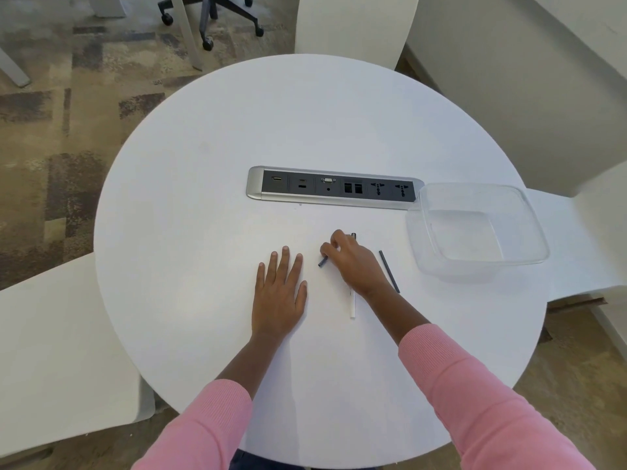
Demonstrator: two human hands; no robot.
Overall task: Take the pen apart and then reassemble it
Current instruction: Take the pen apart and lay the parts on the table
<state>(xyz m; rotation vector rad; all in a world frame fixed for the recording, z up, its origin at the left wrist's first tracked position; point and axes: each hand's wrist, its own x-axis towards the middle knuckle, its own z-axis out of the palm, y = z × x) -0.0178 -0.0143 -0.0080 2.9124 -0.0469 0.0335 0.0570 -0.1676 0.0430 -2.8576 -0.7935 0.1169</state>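
Pen parts lie on the round white table [203, 232]. My right hand [353, 262] is curled over a short dark pen piece [323, 261], its fingertips closed on it just above the tabletop. Another dark tip [353, 236] pokes out beyond the knuckles. A white pen barrel [352, 305] sticks out toward me from under that hand's wrist. To the right of the hand rests a thin dark refill tube [389, 271], lying apart from the hand. My left hand [280, 295] is flat on the table, fingers spread, holding nothing.
A clear plastic container [515, 262] stands at the right, partly over the table's edge. A silver socket strip [334, 188] is set into the table's middle. White chairs [51, 351] surround the table.
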